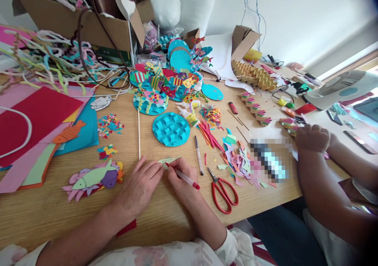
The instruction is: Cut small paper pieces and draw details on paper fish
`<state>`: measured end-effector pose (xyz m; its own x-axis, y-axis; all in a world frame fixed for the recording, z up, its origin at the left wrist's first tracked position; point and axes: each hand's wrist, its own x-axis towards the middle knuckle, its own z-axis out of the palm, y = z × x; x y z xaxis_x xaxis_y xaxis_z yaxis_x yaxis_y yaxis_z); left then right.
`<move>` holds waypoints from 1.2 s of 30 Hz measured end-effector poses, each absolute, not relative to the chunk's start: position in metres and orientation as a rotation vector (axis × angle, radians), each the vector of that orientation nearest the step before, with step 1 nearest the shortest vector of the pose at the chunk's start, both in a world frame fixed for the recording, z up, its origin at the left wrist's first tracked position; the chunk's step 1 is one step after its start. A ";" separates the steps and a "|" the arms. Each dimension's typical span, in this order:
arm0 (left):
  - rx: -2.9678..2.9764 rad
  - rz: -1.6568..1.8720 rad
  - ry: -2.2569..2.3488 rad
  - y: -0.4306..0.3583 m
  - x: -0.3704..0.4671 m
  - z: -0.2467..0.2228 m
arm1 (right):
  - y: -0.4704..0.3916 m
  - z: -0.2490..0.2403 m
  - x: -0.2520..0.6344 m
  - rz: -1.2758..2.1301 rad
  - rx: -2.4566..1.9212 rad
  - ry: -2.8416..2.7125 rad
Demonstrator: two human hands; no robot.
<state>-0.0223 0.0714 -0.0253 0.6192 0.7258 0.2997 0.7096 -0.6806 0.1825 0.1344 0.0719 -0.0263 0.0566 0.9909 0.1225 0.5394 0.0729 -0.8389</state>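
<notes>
My right hand [183, 179] grips a red-capped pen [188, 180], its red tip on a small pale green paper cutout [169, 160] with drawn lines. Flat on the table lies my left hand [141, 183], fingers stretched out, their tips at the cutout's left edge. Part of the cutout is covered by my hands. Left of them rests a pile of paper fish [91, 180], a green one on top. Beyond my hands is a blue disc [171, 129] with curled paper strips. Red-handled scissors [224, 193] and another pen [199, 156] lie to the right.
Paper scraps [239, 159] lie right of the scissors' tips. Coloured sheets [38, 120] spread at left, near a wooden stick [139, 134]. Decorated fish and glue bottles [190, 116] stand farther back. Another person's hand [313, 138] is at the right.
</notes>
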 end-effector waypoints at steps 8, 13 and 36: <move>2.769 0.524 1.243 0.071 -0.023 -0.026 | 0.072 -0.026 0.135 0.743 -1.569 -1.603; 2.758 0.518 1.262 0.070 -0.022 -0.027 | 0.072 -0.026 0.133 0.741 -1.582 -1.595; 2.761 0.555 1.262 0.070 -0.022 -0.026 | 0.071 -0.022 0.135 0.757 -1.549 -1.592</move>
